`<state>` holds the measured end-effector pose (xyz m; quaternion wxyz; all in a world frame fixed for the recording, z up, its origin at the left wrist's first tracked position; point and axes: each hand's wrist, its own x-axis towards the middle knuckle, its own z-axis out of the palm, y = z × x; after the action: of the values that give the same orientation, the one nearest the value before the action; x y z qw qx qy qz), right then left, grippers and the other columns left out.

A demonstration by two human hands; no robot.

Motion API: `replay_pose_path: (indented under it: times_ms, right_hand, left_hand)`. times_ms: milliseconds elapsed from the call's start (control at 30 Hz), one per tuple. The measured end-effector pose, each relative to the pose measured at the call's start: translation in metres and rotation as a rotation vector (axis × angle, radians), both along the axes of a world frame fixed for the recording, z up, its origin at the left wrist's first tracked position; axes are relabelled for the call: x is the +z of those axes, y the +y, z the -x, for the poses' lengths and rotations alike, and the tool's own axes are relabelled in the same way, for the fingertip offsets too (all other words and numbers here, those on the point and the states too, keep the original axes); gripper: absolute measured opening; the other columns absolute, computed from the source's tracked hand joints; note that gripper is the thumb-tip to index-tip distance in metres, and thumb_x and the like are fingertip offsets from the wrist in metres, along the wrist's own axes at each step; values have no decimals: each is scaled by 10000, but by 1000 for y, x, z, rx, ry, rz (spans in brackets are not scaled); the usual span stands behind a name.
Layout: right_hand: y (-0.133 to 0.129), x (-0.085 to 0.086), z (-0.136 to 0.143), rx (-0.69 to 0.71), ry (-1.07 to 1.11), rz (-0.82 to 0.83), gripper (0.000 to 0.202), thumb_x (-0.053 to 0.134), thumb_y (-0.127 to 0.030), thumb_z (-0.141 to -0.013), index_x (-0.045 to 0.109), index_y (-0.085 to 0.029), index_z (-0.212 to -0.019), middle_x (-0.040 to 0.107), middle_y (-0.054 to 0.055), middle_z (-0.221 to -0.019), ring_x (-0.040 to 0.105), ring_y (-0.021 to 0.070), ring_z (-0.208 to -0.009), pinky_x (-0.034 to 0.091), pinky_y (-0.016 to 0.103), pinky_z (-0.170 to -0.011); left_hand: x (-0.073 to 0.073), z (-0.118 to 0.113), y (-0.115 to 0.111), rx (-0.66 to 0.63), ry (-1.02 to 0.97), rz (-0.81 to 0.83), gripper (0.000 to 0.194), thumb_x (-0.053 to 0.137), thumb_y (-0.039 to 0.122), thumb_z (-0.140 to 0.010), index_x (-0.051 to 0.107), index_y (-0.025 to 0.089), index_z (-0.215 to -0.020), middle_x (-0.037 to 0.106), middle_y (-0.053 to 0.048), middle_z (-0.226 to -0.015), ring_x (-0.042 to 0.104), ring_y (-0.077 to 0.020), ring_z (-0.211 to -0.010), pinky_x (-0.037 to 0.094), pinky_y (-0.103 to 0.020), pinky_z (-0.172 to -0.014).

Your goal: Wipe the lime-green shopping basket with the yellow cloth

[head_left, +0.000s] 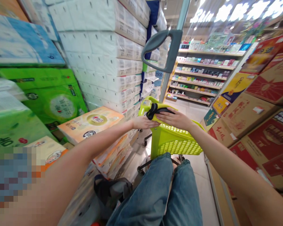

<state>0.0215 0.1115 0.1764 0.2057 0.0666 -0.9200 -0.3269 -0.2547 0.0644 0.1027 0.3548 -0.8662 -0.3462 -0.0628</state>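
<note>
A yellow-green plastic basket cart (179, 141) stands in front of my knees, with a black strap-like item (152, 111) at its near upper rim. My left hand (145, 122) lies flat against the rim's left side, fingers stretched out and pointing right. From the right, my right hand (173, 118) reaches over the rim with its fingers extended across the black item. The fingertips of both hands are close together. Neither hand is visibly wrapped round anything. A grey looped handle (160, 51) on a metal pole rises above the cart.
Stacked white tissue packs (101, 47) and an orange-and-white pack (91, 122) stand at the left, near green packs (54, 94). Cardboard cartons (247, 113) line the right side. Product shelves (200, 67) are ahead. A dark bag (113, 191) lies beside my legs.
</note>
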Motion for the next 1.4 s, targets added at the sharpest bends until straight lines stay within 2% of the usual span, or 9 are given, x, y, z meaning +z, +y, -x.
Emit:
replay_pose_path:
  times_ms: [233,333,433,600,700,1033,1133,1333,1400]
  right_hand:
    - [4,88,9,-115,101,37,698,382,-136,-1011,74,-376,-1590,403,-48,-1594,407,154,-1464,220,440,-1292]
    - [8,107,15,-134,288,64,647,354,-155,-1022,133,-386,-1584,373,-44,-1611,368,174,-1489,194,498,-1288]
    - [7,89,19,-135,340,62,624,341,-156,-1028,153,-361,-1587,403,-22,-1595,382,183,-1482,238,519,-1267]
    - [-4,16,14,-77,114,22,623,414,-171,-1017,203,-310,-1587,517,0,-1517,509,153,-1393,352,397,-1224]
    - [-6,2,9,-35,-5,50,613,437,-190,-1012,248,-357,-1571,531,-42,-1504,524,123,-1376,343,338,-1230]
    - [11,116,18,-142,240,63,602,316,-182,-1036,171,-391,-1581,363,-69,-1614,358,179,-1492,149,492,-1300]
    - [8,96,20,-120,282,42,612,319,-163,-1033,154,-356,-1590,379,-34,-1607,380,185,-1482,206,503,-1283]
    - [-6,3,10,-54,74,24,664,413,-168,-1013,129,-293,-1600,548,1,-1492,531,149,-1372,352,380,-1227]
    - [-7,-5,7,-55,25,23,666,412,-174,-1017,117,-302,-1600,551,-12,-1489,534,139,-1368,352,370,-1230]
  left_hand:
    - [17,-3,-12,-189,177,131,597,243,25,-992,366,233,-1538,326,52,-1611,254,-53,-1495,225,-225,-1263]
    - [22,-5,-17,-233,129,142,585,273,35,-994,399,255,-1521,391,38,-1584,307,-53,-1475,247,-216,-1251]
    - [21,-6,-16,-250,120,125,587,291,32,-985,408,252,-1517,404,32,-1577,315,-58,-1472,252,-216,-1247]
    - [12,-2,-8,-182,215,65,638,300,-20,-932,427,229,-1506,430,24,-1563,374,-64,-1449,300,-214,-1229]
    - [8,0,-5,-162,220,49,678,284,-70,-891,475,217,-1475,490,19,-1525,435,-48,-1408,331,-157,-1189]
    - [17,-1,-9,-366,104,-47,623,302,12,-956,369,233,-1535,434,25,-1567,371,-67,-1456,312,-236,-1221]
    - [14,0,-7,-385,86,-56,631,308,18,-952,351,235,-1543,429,15,-1571,376,-73,-1455,333,-250,-1212]
    - [0,5,2,-278,120,-3,694,288,-48,-900,400,242,-1521,503,16,-1518,479,-63,-1386,370,-202,-1170]
    - [-2,5,3,-265,119,4,714,288,-52,-890,396,255,-1526,522,21,-1502,513,-56,-1356,388,-166,-1138]
